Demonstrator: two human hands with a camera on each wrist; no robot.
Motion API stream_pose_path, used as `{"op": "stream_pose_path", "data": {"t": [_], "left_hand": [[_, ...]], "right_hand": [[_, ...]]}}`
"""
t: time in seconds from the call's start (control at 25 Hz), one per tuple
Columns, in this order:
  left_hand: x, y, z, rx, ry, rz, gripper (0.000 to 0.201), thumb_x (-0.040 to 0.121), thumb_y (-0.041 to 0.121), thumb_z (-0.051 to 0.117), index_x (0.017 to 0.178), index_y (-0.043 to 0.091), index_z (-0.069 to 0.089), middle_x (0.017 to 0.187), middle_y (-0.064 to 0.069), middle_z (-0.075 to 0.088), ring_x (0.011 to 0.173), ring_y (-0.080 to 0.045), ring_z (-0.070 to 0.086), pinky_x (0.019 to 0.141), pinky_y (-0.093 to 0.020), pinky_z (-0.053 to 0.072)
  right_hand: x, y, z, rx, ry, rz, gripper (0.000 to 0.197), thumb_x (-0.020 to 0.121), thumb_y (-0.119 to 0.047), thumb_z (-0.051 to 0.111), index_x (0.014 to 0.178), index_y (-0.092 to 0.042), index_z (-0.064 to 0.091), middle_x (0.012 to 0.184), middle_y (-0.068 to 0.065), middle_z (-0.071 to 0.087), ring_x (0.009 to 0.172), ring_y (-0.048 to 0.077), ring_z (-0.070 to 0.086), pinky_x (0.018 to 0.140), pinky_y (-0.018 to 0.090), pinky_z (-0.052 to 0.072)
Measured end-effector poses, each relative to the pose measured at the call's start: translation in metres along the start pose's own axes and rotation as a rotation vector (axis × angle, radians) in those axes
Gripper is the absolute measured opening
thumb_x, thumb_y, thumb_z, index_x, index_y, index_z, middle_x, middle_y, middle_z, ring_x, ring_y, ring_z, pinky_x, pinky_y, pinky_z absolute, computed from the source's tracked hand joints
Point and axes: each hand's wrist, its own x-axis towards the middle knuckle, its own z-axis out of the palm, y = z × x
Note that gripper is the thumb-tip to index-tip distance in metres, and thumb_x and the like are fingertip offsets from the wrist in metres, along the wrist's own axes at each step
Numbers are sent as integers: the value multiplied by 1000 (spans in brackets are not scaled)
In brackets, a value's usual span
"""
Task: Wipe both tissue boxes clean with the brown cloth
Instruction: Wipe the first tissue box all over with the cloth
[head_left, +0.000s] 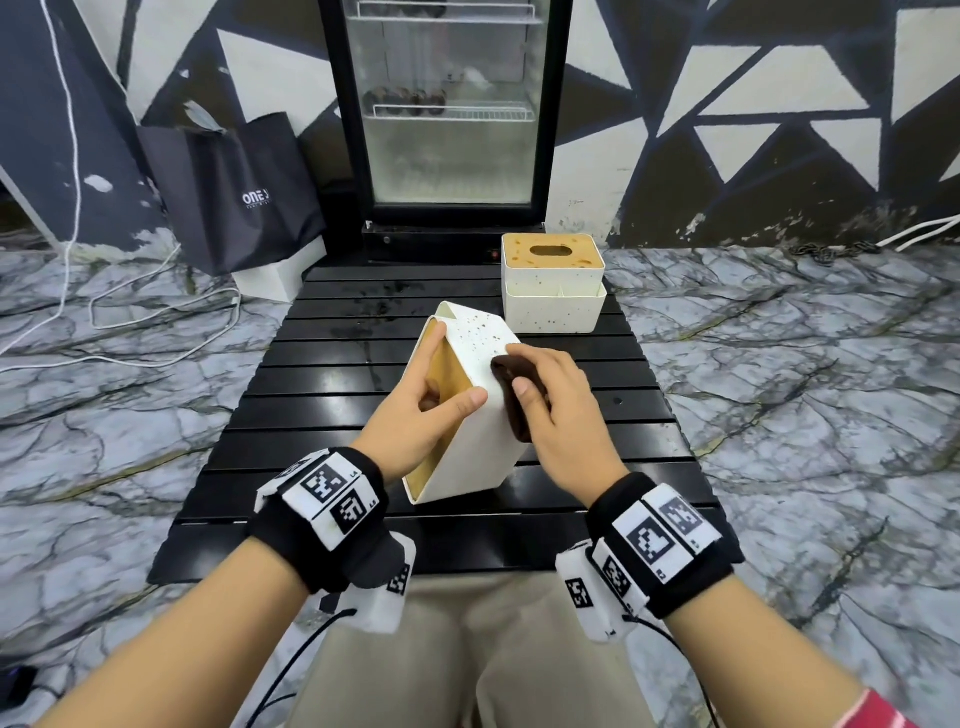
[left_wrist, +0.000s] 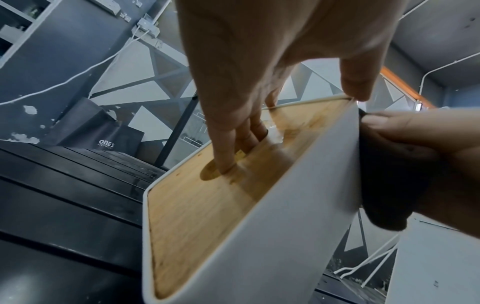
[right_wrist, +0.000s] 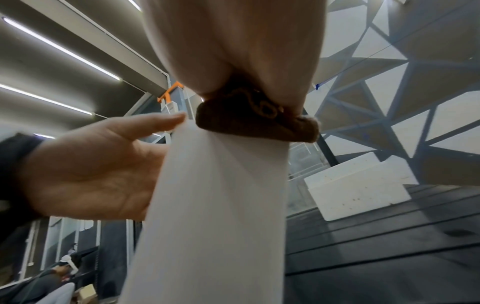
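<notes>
Pressing brown cloth (head_left: 511, 395) against tipped tissue box (head_left: 483, 452) — right hand (head_left: 558, 410) clutches it, left hand (head_left: 415, 421) fingers hooked in slot.

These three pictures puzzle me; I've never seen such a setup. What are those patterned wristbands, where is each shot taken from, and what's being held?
No machine: a person works bare-handed, with a camera on the head and one on each wrist; the bands carry them. The wide view is the head's. The left hand steadies a tipped tissue box, fingers in its wooden lid's slot. The right hand presses a brown cloth against its white side. A second tissue box stands upright on the black slatted table.
</notes>
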Motion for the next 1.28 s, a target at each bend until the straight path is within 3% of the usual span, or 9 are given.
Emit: {"op": "stream_pose_path", "data": {"t": [0.16, 0.32, 0.44, 0.56, 0.76, 0.96, 1.08, 1.16, 1.28], "left_hand": [[0, 1, 6, 0, -19, 21, 82, 87, 25, 65, 147, 38, 10, 124, -9, 55, 100, -7, 58, 78, -4, 43], [0, 3, 10, 72, -52, 69, 86, 81, 38, 65, 147, 38, 9, 131, -5, 52, 111, -13, 55, 96, -17, 41], [0, 3, 11, 73, -44, 58, 82, 87, 27, 64, 147, 38, 10, 115, -5, 57, 98, -12, 58, 84, -9, 44], [-1, 4, 12, 72, -40, 60, 82, 87, 26, 63, 146, 39, 9, 121, -7, 52, 101, -11, 55, 81, -5, 43], [-6, 5, 12, 98, -47, 61, 87, 72, 48, 65, 138, 52, 9, 116, -6, 55, 109, -21, 56, 98, -28, 43], [-8, 6, 13, 84, -40, 53, 88, 72, 43, 64, 142, 48, 10, 112, -9, 60, 104, -22, 60, 91, -24, 47], [-8, 5, 14, 80, -36, 52, 85, 84, 36, 66, 146, 42, 8, 117, -7, 58, 99, -12, 59, 80, -8, 45], [-9, 5, 15, 57, -56, 62, 85, 86, 31, 63, 148, 39, 6, 128, -4, 54, 106, -8, 57, 76, -3, 43], [-8, 2, 14, 41, -102, 73, 96, 78, 44, 69, 148, 41, 3, 141, -1, 47, 122, -10, 52, 98, -17, 44]], "right_hand": [[0, 2, -3, -25, 28, 59, 34, 94, -18, 40, 127, -18, 49, 125, 3, 49, 118, 22, 39, 102, 31, 30], [-4, -9, 1, -15, -14, -50, 40, 89, -25, 36, 126, -18, 49, 124, 1, 50, 114, 15, 40, 97, 24, 28], [-7, 3, -5, 11, 1, -40, 38, 90, -27, 37, 126, -20, 49, 124, -1, 51, 117, 16, 41, 102, 31, 33], [-8, 2, -4, 34, 41, 4, 39, 88, -26, 37, 125, -19, 50, 123, -1, 50, 116, 16, 41, 102, 31, 33], [-12, -8, 1, 28, 7, -69, 37, 90, -24, 38, 125, -19, 50, 121, -6, 50, 114, 14, 40, 99, 25, 30], [-12, 9, -9, 25, 19, -10, 38, 89, -27, 38, 125, -21, 50, 123, -5, 50, 117, 16, 42, 101, 28, 33], [-18, 9, -9, 23, 37, -28, 37, 90, -25, 38, 124, -20, 50, 121, -7, 50, 116, 16, 43, 101, 30, 33], [-23, 7, -9, 10, 38, -36, 37, 90, -25, 38, 124, -20, 51, 121, -5, 51, 116, 15, 43, 101, 28, 32], [-23, -3, -10, 0, 11, -41, 37, 89, -25, 38, 124, -20, 51, 122, -5, 52, 114, 14, 41, 98, 23, 30]]}}
